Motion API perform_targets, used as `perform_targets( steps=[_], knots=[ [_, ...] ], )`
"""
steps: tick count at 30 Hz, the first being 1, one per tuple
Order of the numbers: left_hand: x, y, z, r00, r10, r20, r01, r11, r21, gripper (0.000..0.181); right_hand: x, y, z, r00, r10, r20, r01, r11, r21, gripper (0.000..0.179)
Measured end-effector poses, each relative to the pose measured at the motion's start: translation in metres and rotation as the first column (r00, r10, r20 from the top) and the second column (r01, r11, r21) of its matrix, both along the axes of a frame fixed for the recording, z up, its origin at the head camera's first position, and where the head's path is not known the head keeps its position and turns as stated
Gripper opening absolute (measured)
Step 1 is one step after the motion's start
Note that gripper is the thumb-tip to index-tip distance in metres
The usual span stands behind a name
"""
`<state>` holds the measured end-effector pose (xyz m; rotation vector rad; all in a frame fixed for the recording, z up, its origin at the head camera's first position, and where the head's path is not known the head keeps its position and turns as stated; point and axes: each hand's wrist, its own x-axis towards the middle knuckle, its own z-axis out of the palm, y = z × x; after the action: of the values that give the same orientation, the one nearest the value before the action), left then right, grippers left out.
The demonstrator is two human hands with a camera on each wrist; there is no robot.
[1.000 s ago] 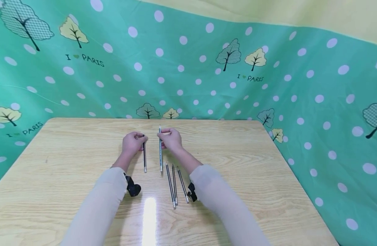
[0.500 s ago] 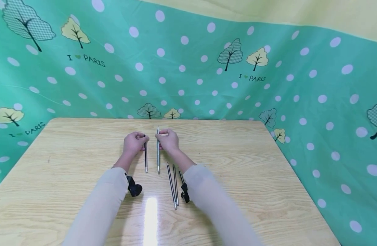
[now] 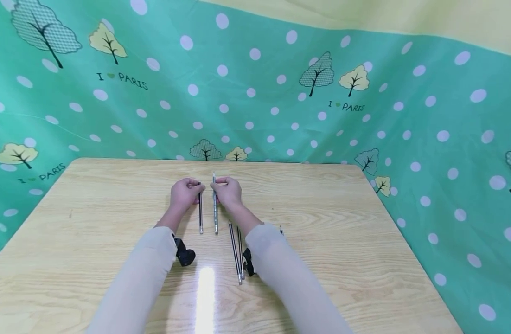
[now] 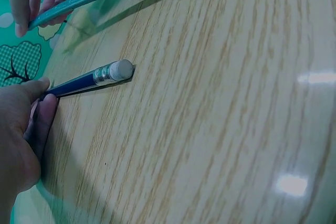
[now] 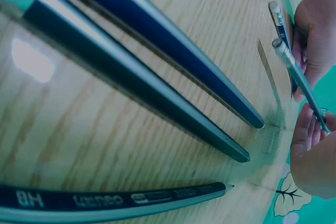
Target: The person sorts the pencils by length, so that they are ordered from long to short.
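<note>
My left hand (image 3: 184, 192) pinches a dark pencil (image 3: 201, 215) near its upper end, thumb and fingers closed on it. In the left wrist view the white eraser end of this dark pencil (image 4: 79, 85) points toward the camera, close over the tabletop. My right hand (image 3: 229, 191) pinches a light blue pencil (image 3: 215, 218), tip pointing away. Both pencils stand side by side with a narrow gap. The right wrist view shows the light blue pencil (image 5: 304, 82) tilted, its eraser end raised above its shadow on the wood.
Two dark pencils (image 3: 234, 253) lie close together beside my right forearm; a third dark pencil (image 5: 115, 203), marked HB, shows in the right wrist view and is hidden by the sleeve in the head view. The wooden table (image 3: 113, 208) ends at a green dotted curtain (image 3: 247, 74).
My right hand has moved left with the light blue pencil, narrowing the gap to the dark pencil. My right forearm now covers one pencil on the table. The left hand keeps its grip.
</note>
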<state>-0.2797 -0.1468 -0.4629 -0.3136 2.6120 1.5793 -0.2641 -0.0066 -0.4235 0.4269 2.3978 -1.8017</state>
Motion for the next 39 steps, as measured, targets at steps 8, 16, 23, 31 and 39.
perform_targets(
  steps=[8,16,23,31,39],
  knots=[
    [0.0,0.002,0.002,1.0,0.005,-0.01,-0.005,1.0,0.005,0.038,-0.003,0.0,-0.002,0.999,-0.003,0.037,0.001,0.999,0.036,0.015],
    [0.0,0.001,0.005,1.0,0.001,-0.011,-0.001,1.0,0.017,0.038,-0.004,-0.003,-0.003,1.0,0.002,0.027,-0.003,0.999,0.037,0.015],
    [0.0,0.0,0.004,0.999,0.012,-0.03,-0.011,1.0,0.018,0.038,-0.004,-0.004,-0.006,0.999,-0.009,0.04,0.008,0.999,0.033,0.015],
    [0.001,0.0,0.004,1.0,0.003,-0.024,-0.002,0.999,0.039,0.04,-0.003,-0.004,-0.01,0.999,-0.028,0.035,0.026,0.998,0.066,0.014],
    [0.002,0.0,0.002,0.999,0.003,-0.032,-0.002,1.0,0.031,0.039,-0.006,-0.005,-0.017,0.998,-0.044,0.042,0.04,0.995,0.089,0.012]
  ],
)
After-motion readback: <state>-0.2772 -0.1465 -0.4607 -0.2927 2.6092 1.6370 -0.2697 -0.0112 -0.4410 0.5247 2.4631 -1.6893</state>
